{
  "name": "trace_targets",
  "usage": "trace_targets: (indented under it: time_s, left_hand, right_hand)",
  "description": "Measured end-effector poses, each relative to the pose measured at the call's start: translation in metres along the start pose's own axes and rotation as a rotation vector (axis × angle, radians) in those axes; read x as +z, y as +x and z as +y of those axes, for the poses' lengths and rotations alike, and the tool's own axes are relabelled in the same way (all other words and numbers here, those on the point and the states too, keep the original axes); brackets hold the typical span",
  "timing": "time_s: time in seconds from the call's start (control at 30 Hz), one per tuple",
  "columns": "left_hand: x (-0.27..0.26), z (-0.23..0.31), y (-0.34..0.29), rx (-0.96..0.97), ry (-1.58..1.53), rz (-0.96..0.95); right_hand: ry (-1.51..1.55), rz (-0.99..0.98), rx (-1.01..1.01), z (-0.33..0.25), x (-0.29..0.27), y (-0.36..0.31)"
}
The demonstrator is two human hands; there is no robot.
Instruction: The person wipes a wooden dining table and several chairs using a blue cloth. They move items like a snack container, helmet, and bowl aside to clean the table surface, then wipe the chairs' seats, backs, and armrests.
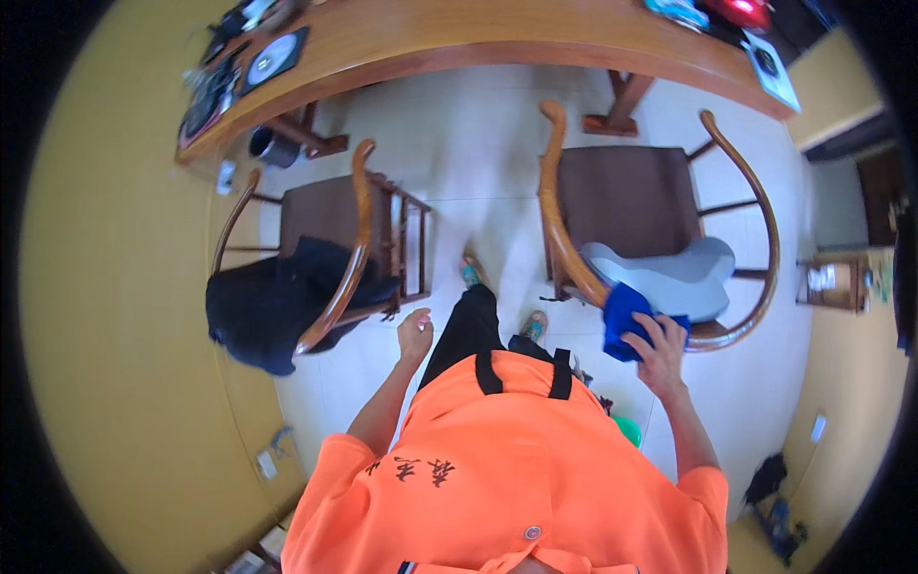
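A folded blue cloth (623, 323) is in my right hand (660, 352), whose fingers spread over it and press it against the curved wooden back rail of the right chair (626, 187). Just beyond the cloth, a grey cushion (669, 277) leans inside that chair's back. My left hand (415, 337) hangs by my left side with its fingers curled in. A small pinkish spot shows at its fingertips, too small to tell. Nearest to this hand is the left chair (330, 206), with a dark garment (287, 297) draped over its back.
A long wooden table (478, 33) spans the far side, with a disc-like object (273, 59) and a white tablet-like item (771, 72) at its ends. A dark bin (274, 146) stands below its left end. Something green (626, 430) is on the floor beside me.
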State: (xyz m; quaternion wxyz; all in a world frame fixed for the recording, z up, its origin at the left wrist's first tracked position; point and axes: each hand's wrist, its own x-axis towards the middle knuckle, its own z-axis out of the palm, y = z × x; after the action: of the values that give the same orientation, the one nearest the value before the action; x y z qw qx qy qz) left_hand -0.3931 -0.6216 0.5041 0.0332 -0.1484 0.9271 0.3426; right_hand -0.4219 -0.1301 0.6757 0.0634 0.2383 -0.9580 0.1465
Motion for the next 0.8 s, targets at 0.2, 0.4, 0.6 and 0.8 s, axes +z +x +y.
trace_targets:
  time_s: [0.2,0.4,0.6,0.8]
  left_hand:
    - [-0.033,-0.019,-0.054,-0.134,-0.027,0.12]
    - [-0.077,-0.049,-0.096,-0.254,-0.149,0.4]
    - [-0.181,-0.055,-0.095,0.086,0.072,0.672]
    - [-0.269,-0.107,-0.059,0.166,0.275,0.754]
  right_hand:
    - [-0.026,0.04,0.103,0.032,-0.016,-0.037]
    - [0.228,0.184,0.372,0.046,0.002,-0.04]
    - [0.922,0.048,0.427,-0.144,0.042,0.096]
    - [0.937,0.071,0.004,-0.348,0.168,0.213]
